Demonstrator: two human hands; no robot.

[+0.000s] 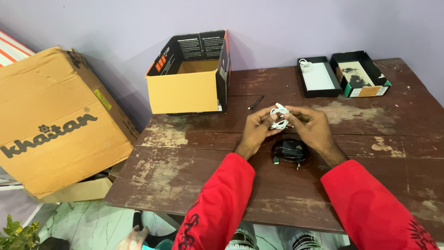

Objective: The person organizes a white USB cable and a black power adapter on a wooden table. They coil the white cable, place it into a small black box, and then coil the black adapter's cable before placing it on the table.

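Note:
Both my hands meet over the middle of a worn brown wooden table (185, 157). Between them is a coiled white cable (279, 116). My left hand (255, 129) pinches it from the left, and my right hand (313, 127) grips it from the right. Just below the hands, a black device wrapped in a black cord (290, 150) lies on the table. Red sleeves cover both my forearms.
An open cardboard box with black flaps (189, 76) stands at the back left of the table. A small black cable (255, 102) lies beside it. Two open black trays (318, 76) (360, 74) sit at the back right. A big brown carton (55, 120) leans off the table's left.

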